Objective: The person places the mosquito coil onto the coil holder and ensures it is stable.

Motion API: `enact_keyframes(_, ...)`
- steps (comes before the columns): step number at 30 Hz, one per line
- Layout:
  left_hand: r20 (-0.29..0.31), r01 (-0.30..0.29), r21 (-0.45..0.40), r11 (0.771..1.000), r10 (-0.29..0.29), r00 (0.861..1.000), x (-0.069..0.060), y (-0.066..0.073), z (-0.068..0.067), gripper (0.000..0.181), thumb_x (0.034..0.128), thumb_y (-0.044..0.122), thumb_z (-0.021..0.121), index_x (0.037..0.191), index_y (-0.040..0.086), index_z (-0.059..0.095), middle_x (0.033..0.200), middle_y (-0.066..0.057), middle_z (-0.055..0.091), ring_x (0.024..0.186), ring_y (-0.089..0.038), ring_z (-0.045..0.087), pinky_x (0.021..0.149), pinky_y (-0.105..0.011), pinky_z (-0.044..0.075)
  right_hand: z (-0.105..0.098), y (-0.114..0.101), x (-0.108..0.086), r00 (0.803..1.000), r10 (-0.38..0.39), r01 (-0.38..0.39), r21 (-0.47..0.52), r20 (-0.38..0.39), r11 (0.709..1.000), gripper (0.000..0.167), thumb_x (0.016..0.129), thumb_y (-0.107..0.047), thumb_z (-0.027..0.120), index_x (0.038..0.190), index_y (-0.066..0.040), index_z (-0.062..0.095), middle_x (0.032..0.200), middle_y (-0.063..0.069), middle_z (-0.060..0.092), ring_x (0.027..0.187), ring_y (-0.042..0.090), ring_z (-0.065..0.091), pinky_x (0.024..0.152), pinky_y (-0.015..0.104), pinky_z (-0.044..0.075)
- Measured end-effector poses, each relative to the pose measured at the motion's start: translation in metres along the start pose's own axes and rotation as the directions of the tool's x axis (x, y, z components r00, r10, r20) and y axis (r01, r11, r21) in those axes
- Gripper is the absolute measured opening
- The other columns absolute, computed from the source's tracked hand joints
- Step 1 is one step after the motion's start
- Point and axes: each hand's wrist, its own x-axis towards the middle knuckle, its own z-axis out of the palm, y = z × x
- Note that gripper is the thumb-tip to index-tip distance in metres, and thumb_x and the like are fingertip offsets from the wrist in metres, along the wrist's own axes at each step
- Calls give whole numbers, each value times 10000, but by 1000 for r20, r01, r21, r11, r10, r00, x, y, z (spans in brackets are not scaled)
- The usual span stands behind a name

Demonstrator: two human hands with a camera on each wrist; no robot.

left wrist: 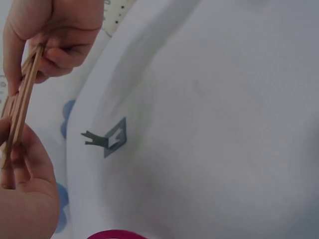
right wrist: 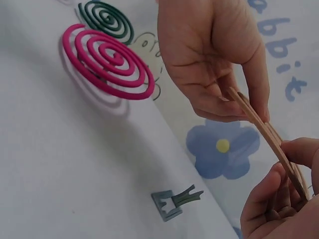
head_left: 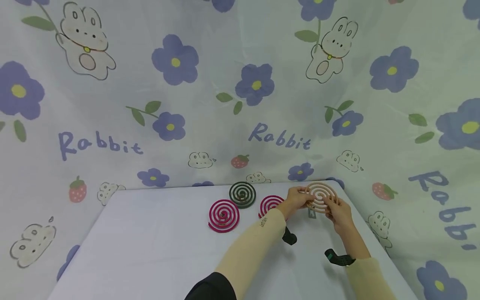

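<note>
Both hands hold a tan mosquito coil (head_left: 320, 195) above the far right of the table, raised and seen edge-on in both wrist views. My left hand (head_left: 296, 199) pinches its left edge, with the thumb laid over the rings. From the other side, my right hand (head_left: 340, 212) pinches it between thumb and fingers. Below them on the tabletop is a small grey metal coil stand (right wrist: 167, 204), with a forked tab bent upward. A magenta coil (head_left: 271, 200) lies left of the left hand, partly hidden by that hand and forearm.
Further left are another magenta coil (head_left: 223, 215) and a dark green coil (head_left: 242, 194) close behind it. A white cloth covers the table (head_left: 150, 241). Behind it hangs a curtain (head_left: 210, 125) with flowers and rabbits. Each wrist carries a black device (head_left: 339, 258).
</note>
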Motion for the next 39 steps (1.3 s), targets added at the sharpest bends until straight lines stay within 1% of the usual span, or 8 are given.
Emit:
enact_keyframes(3,-20,-1,14,1000,2,1000,2,-7,2,246,778,-7,795,977,57,666,753,-58,637,598,-119,592,585,-281,551,-1,8,4,1000,8,-8,16,-15,1000,283,927,-257,683,1030,-60,508,659,-57,537,560,35,511,514,175,462)
enact_keyframes(7,-48,-2,21,1000,3,999,3,-11,0,252,767,-16,799,972,62,676,734,-53,637,578,-116,585,579,-293,558,0,17,8,1000,15,-15,27,-9,1000,258,918,-258,695,998,-78,528,658,-57,544,549,32,513,508,174,461)
enact_keyframes(10,-40,-6,9,1000,6,999,3,-14,-2,260,771,-17,796,990,56,676,737,-53,642,577,-109,584,574,-283,554,1,21,11,1000,16,-16,38,-10,999,257,910,-257,706,983,-84,531,667,-61,550,548,29,514,507,171,457)
enact_keyframes(14,-32,-4,0,1000,4,999,3,-16,-4,272,779,-21,786,1016,35,664,737,-61,642,548,-95,569,541,-247,536,1,26,15,1000,17,-17,8,-6,1000,284,911,-273,704,1004,-74,523,682,-58,548,559,29,510,514,175,451)
enact_keyframes(20,-60,1,36,999,1,998,2,-21,-6,263,764,-36,791,985,21,660,694,-31,614,511,-78,531,497,-222,504,2,33,18,1000,22,-22,-16,-17,1000,296,908,-270,708,1024,-63,531,688,-47,561,549,30,514,513,183,455)
enact_keyframes(27,-80,-40,73,997,46,996,3,-30,-4,257,769,-37,782,994,-14,661,684,-34,622,515,-78,554,488,-202,493,0,41,21,999,31,-32,-48,-21,998,297,915,-295,697,1026,-76,531,715,-71,545,587,36,506,548,195,456)
enact_keyframes(35,-86,-32,112,993,42,995,3,-34,1,261,766,-16,786,996,-16,662,678,-19,612,513,-68,535,474,-187,462,-5,48,23,999,28,-31,-57,-44,998,317,913,-294,699,1055,-61,538,718,-92,553,592,26,514,546,193,457)
enact_keyframes(39,-82,-29,123,992,39,996,6,-37,4,261,763,-21,785,992,-8,660,682,-20,617,516,-70,543,467,-184,458,-8,51,26,998,32,-34,-54,-49,998,315,911,-287,702,1047,-51,545,708,-72,558,572,31,512,524,195,449)
